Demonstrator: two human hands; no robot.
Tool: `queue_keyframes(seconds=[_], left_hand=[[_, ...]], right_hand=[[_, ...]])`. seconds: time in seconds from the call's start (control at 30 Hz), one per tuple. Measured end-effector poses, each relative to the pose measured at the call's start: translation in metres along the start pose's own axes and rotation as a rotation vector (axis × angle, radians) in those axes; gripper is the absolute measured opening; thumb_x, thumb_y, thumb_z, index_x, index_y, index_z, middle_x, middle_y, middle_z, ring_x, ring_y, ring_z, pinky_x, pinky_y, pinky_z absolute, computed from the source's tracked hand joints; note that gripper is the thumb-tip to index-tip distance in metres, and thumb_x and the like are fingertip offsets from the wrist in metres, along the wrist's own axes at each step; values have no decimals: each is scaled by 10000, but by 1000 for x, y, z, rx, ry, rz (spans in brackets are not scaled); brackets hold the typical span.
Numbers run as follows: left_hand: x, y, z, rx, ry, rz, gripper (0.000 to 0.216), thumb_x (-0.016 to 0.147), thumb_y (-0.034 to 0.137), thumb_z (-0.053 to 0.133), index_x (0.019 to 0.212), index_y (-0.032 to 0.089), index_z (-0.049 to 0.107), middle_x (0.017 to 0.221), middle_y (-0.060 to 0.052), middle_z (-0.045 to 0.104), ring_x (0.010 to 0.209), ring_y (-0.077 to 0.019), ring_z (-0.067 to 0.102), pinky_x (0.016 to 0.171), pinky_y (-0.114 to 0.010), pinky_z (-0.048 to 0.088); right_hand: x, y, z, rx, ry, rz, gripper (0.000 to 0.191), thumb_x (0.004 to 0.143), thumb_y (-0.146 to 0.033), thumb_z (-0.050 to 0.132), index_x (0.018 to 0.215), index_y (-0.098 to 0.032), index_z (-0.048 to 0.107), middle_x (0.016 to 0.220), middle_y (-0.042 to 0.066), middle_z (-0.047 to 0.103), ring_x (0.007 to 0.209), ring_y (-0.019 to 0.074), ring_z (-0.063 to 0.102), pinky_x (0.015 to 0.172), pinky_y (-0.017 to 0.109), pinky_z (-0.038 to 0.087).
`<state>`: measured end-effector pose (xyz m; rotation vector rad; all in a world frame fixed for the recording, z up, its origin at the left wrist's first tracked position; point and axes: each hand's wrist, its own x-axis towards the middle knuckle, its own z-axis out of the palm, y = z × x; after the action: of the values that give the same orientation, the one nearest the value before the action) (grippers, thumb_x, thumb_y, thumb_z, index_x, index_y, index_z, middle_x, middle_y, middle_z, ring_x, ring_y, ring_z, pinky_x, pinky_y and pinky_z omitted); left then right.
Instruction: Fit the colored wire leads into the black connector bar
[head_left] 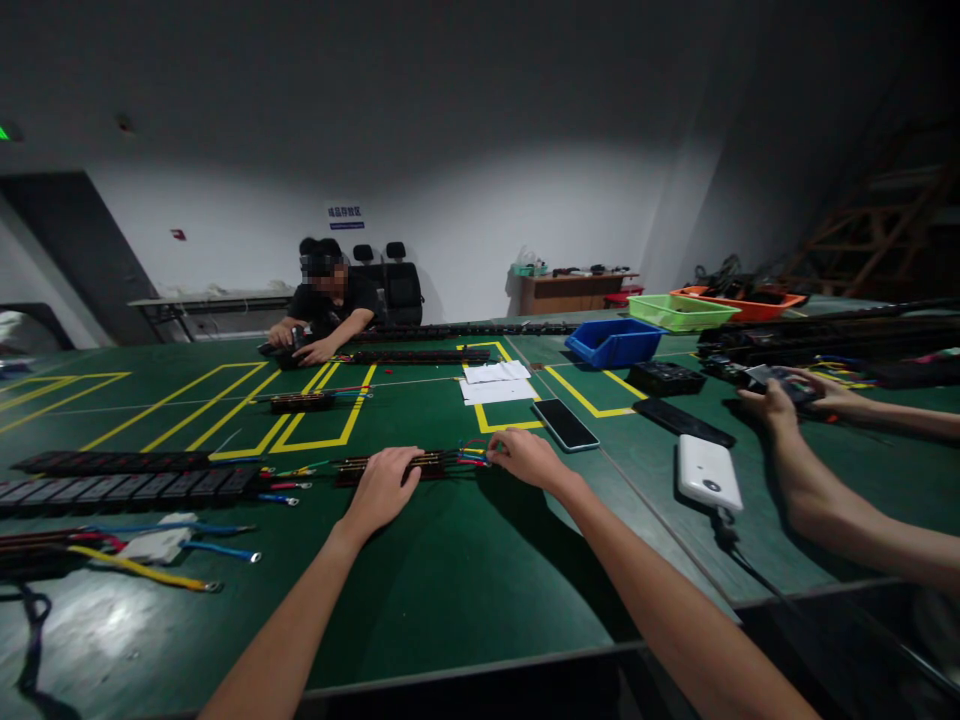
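Observation:
A short black bar with copper-coloured strips (pixel 433 466) lies crosswise on the green table in front of me. My left hand (pixel 384 488) is laid over its middle, fingers curled across the top and thumb toward the right, covering part of it. Thin coloured wires (pixel 471 456), red, blue and yellow among them, come out of the bar's right end. At their tips, my right hand (pixel 525 458) has its thumb and fingers pinched together. More wires with a green and a yellow one (pixel 307 468) extend from the left end.
Long black segmented bars (pixel 135 488) and lugged cables (pixel 150 570) lie at left. A phone (pixel 566 425), papers (pixel 495 382), a white power bank (pixel 707 473) and a blue bin (pixel 613 342) are to the right. Another person's hands (pixel 780 400) work there; one person (pixel 330 300) sits opposite.

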<state>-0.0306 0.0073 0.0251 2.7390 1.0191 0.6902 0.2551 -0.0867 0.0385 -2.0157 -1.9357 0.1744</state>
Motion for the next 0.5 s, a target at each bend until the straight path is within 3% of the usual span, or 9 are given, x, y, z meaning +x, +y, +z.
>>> queue_keyframes(seconds=[0.23, 0.37, 0.5], left_hand=[[1, 0, 0, 4, -3, -8, 371, 1000, 363, 474, 1299, 224, 645, 1333, -81, 683, 1272, -257, 592, 1128, -514, 423], [1, -2, 2, 20, 16, 23, 359, 997, 352, 478, 1283, 216, 647, 1320, -81, 688, 1255, -253, 599, 1113, -493, 434], [1, -2, 2, 20, 11, 22, 358, 1004, 357, 467, 1284, 225, 646, 1319, -75, 688, 1255, -250, 598, 1110, -492, 435]], right_hand=[[1, 1, 10, 1, 6, 21, 218, 951, -339, 638, 1147, -245, 634, 1100, 46, 680, 978, 199, 621, 677, 257, 326], [1, 1, 2, 2, 85, 30, 239, 928, -381, 676, 1120, -242, 651, 1054, 36, 675, 898, 178, 626, 654, 254, 319], [-1, -3, -2, -38, 92, 27, 197, 977, -400, 595, 1023, -251, 714, 1055, 46, 694, 894, 192, 645, 650, 260, 327]])
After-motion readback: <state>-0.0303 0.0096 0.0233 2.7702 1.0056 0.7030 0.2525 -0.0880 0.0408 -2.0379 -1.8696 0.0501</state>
